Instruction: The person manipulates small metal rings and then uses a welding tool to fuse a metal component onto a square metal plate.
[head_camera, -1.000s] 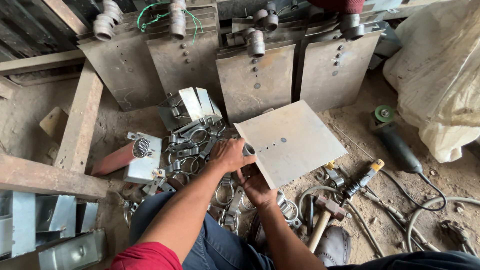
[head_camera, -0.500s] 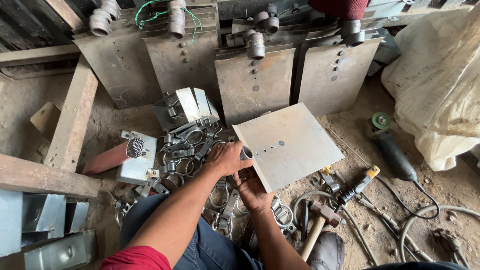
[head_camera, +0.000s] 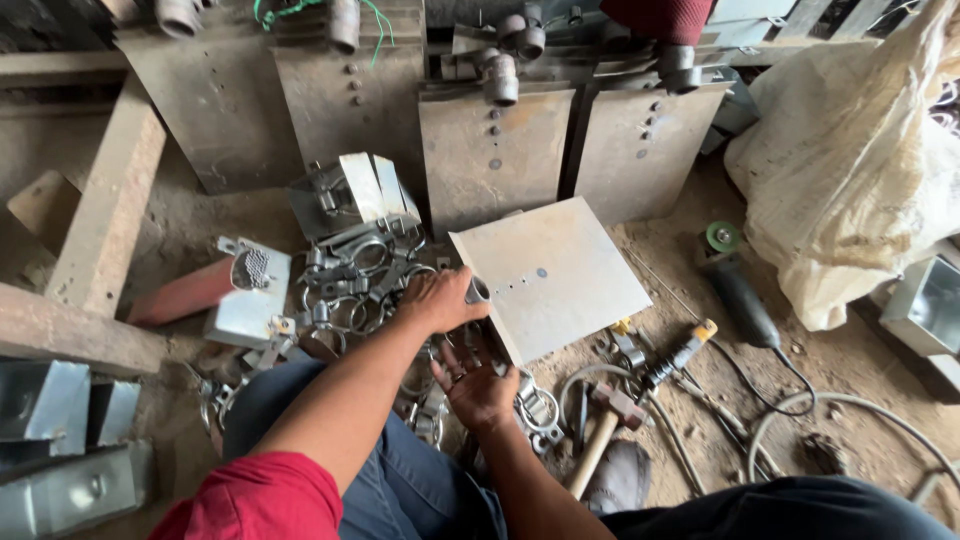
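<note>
The left hand (head_camera: 437, 300) still gripped the short pipe (head_camera: 477, 290) at the metal plate's (head_camera: 560, 275) edge. The right hand (head_camera: 478, 385) had spread open, palm up, beneath it, where before it was tucked closer.

The left hand (head_camera: 437, 300) has closed its grip on a short metal tube (head_camera: 478, 290) at the square steel plate (head_camera: 555, 275) edge, while the right hand (head_camera: 478, 385) has opened flat, palm up, over the clamps (head_camera: 350, 270).

Left hand (head_camera: 437, 301) reaches forward, palm down, fingers curled over the near corner of the square grey metal plate (head_camera: 555, 275), gripping. Left arm bare, red sleeve at shoulder. Right hand (head_camera: 478, 379) just below that corner, palm up, fingers spread, open, forearm coming from lower right.
</note>
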